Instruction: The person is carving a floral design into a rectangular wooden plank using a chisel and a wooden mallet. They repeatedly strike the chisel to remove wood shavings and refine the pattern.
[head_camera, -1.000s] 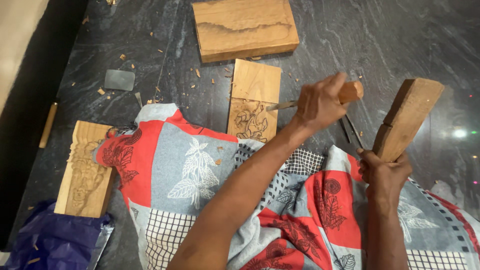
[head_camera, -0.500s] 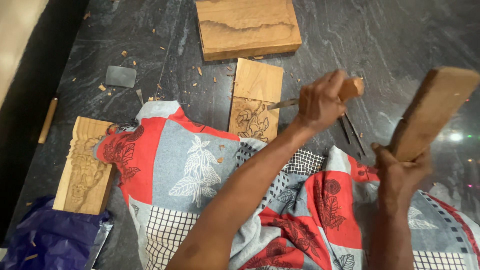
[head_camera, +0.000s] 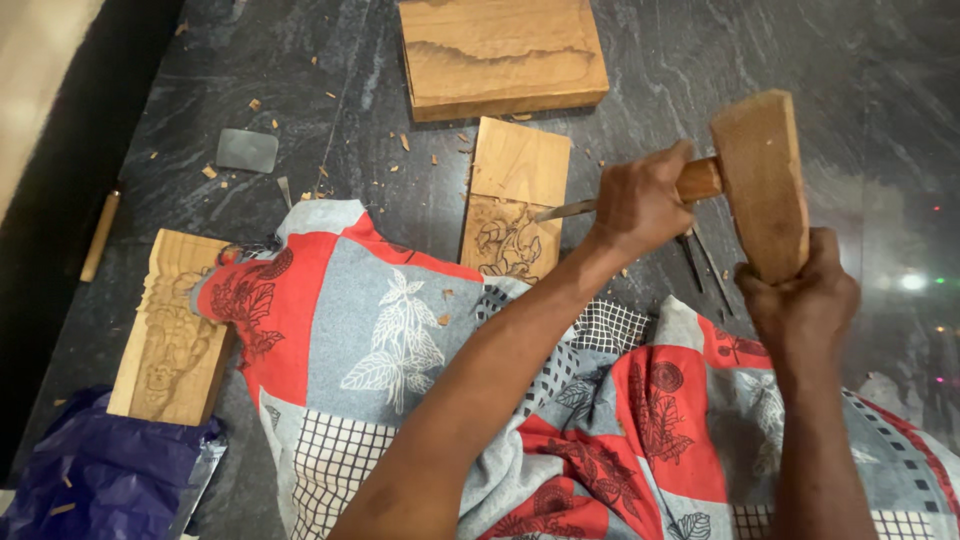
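Nearest the camera, bottom left, a crumpled dark blue plastic bag (head_camera: 90, 480) lies on the dark stone floor (head_camera: 860, 60); no label shows on it. A patterned cloth (head_camera: 400, 340) in red, grey and white, with leaf prints and check patches, covers the person's lap and spreads to the left.

Left hand (head_camera: 635, 205) is clamped around a chisel (head_camera: 620, 200): wooden handle sticks out on the right of the fist, thin metal blade on the left. The blade tip rests on the small carved plank (head_camera: 512, 200), just above its carved part. Right hand (head_camera: 800, 300) is closed tight on the lower end of a wooden mallet (head_camera: 762, 180), a plain brown block held upright; its face is touching the butt of the chisel handle.

The small plank is pale wood, its near half cut with a floral pattern, far half plain. It lies flat on the floor at centre, near end by the cloth edge.

Count: three wood pieces. One is the small plank, one a carved plank (head_camera: 170, 330) at left, partly under the cloth, one a thick block (head_camera: 500, 55) at the far edge. Two thin metal tools (head_camera: 705, 265) lie under the mallet. One flat grey stone (head_camera: 247, 150) and one wooden stick (head_camera: 100, 235) are far left. Wood chips (head_camera: 405, 143) are scattered between.
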